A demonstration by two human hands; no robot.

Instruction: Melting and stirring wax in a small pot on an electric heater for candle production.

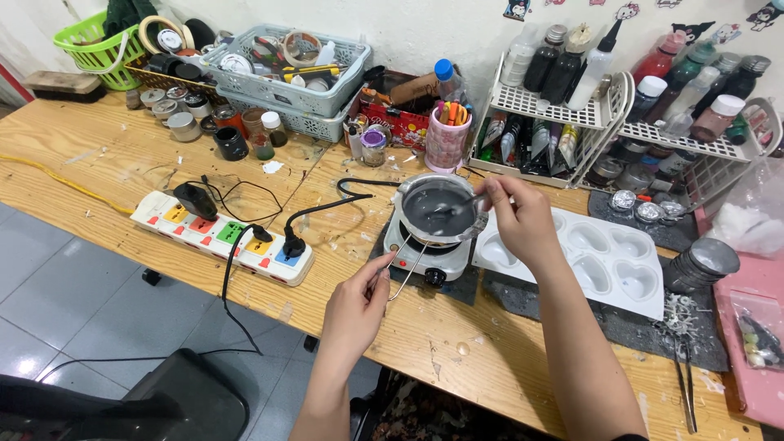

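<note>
A small metal pot (439,211) holding grey liquid sits on a white electric hot plate (428,255) on the wooden table. My left hand (358,304) grips the end of the pot's thin wire handle (406,273). My right hand (519,219) is closed on a slim metal stirrer (457,205) whose tip dips into the grey liquid. A white mould tray with heart-shaped cavities (604,265) lies just right of the hot plate, under my right forearm.
A white power strip with coloured switches (220,237) and black plugs lies to the left. Behind are grey baskets (287,69), a pink pen cup (447,139) and white racks of bottles (563,102). A stack of metal cups (701,265), scissors (684,384) and a pink tray (755,343) lie right.
</note>
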